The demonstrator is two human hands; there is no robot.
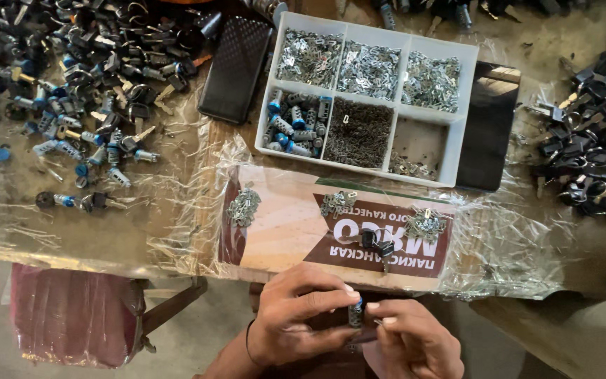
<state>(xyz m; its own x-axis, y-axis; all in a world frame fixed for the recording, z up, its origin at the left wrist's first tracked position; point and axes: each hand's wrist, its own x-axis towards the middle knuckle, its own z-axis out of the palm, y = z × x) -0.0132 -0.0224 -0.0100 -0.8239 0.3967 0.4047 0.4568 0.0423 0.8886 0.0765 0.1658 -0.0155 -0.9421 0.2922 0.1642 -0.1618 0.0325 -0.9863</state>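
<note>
The small lock cylinder stands roughly upright in the view, its long axis running away from the person toward the table edge, blue end up. It sits just off that edge, below the table, between both hands. The left hand pinches it between thumb and forefinger; the right hand has its fingertips pressed against its side. Most of the cylinder is hidden by fingers, so its lower end cannot be made out, and the right hand is cut off by the bottom of the frame. Above, a black key and three little heaps of metal parts lie on plastic-wrapped cardboard, before the white compartment tray. Bare cardboard lies between the heaps.
</note>
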